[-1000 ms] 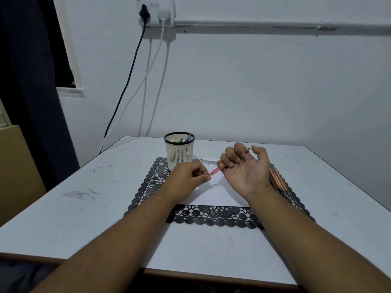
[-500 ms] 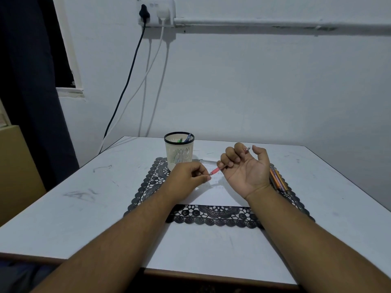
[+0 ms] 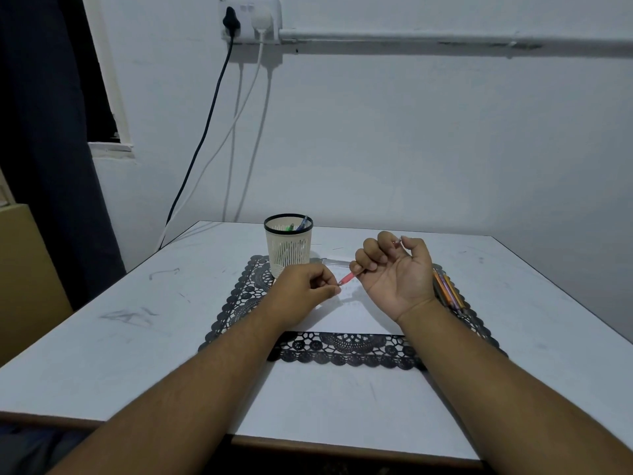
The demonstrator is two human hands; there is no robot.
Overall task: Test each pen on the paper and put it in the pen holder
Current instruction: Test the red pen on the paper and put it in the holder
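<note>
My right hand (image 3: 394,270) is turned palm up with its fingers curled round a pink pen (image 3: 347,278), whose tip points left. My left hand (image 3: 303,294) pinches that pen's tip end, likely a cap, just above the white paper (image 3: 346,317). The paper lies on a black lace mat (image 3: 246,296). A cream mesh pen holder (image 3: 288,248) with a black rim stands at the mat's far left and holds a green pen and a blue pen. Several coloured pens (image 3: 448,291) lie on the mat to the right of my right wrist.
A clear pen or cap (image 3: 334,261) lies on the mat behind my hands, beside the holder. The white table (image 3: 120,337) has scuff marks at its left. Cables hang down the wall from a socket (image 3: 250,18) behind the table.
</note>
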